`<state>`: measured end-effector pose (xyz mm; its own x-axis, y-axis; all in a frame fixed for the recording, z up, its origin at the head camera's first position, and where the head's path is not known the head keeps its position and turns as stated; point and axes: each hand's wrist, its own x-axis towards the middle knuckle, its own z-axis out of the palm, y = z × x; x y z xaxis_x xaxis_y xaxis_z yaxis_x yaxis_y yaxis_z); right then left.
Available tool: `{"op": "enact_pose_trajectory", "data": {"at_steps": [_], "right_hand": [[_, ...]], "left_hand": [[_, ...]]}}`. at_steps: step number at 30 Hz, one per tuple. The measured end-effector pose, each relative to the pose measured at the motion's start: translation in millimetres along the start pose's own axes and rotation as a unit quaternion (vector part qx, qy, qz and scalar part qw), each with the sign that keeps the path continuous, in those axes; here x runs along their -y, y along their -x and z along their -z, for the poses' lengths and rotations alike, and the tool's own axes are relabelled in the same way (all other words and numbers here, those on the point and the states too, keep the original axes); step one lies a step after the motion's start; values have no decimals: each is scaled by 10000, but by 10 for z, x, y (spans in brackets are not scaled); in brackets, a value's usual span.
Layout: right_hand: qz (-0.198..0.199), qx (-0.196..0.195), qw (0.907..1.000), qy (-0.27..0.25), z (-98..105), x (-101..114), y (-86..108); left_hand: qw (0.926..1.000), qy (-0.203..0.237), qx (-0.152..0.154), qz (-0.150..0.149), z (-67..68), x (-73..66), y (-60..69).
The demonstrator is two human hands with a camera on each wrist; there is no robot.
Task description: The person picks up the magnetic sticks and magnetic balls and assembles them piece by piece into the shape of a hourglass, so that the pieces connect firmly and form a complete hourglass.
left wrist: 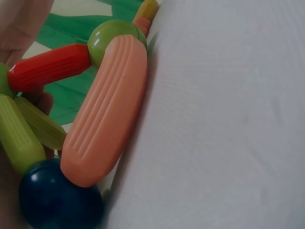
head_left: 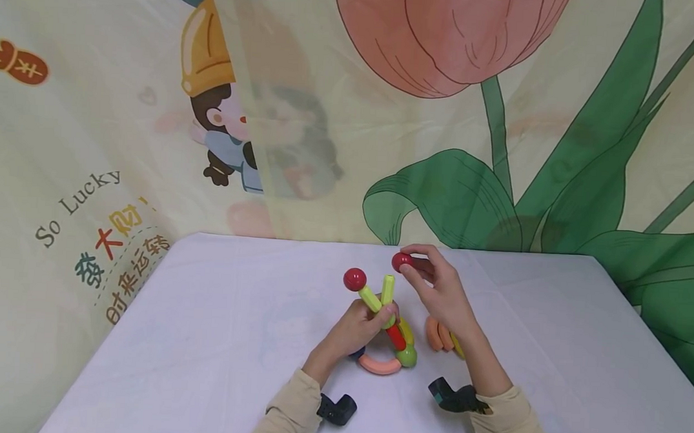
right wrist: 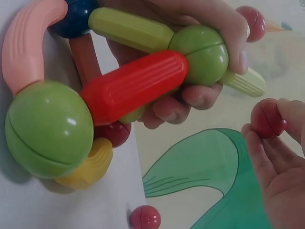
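My left hand (head_left: 350, 328) grips a magnetic stick-and-ball structure near its upper green ball (right wrist: 200, 55). From that ball two light-green rods (head_left: 388, 289) point upward, one capped by a red ball (head_left: 354, 279). A red rod (head_left: 396, 337) runs down to a lower green ball (head_left: 407, 357). At the base, a pink curved rod (left wrist: 107, 112) links this ball to a dark blue ball (left wrist: 59, 195), with a yellow curved rod (right wrist: 88, 164) behind. My right hand (head_left: 445, 295) pinches another red ball (head_left: 402, 262) between thumb and fingers, slightly apart from the bare rod end.
Several orange curved rods (head_left: 433, 333) and a yellow piece (head_left: 456, 345) lie on the white tabletop (head_left: 202, 339), right of the structure and partly behind my right forearm. A loose red ball (right wrist: 145, 218) shows in the right wrist view. A printed cloth (head_left: 305, 111) hangs behind the table.
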<state>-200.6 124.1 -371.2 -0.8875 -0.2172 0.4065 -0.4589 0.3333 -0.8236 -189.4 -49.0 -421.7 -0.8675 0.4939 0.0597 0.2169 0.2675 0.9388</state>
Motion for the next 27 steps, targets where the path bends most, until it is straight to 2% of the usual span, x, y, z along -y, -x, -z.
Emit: {"op": "enact_pose_trajectory", "data": {"at_steps": [5, 17, 27], "right_hand": [[68, 33, 9999, -139, -47, 38, 7], [264, 73, 9996, -92, -97, 57, 27], [97, 272, 9995, 99, -60, 79, 35]], "left_hand": [[10000, 1, -8, -29, 5, 9, 1], [10000, -31, -1, -93, 1, -6, 8], [9999, -52, -19, -139, 1, -1, 6]]}}
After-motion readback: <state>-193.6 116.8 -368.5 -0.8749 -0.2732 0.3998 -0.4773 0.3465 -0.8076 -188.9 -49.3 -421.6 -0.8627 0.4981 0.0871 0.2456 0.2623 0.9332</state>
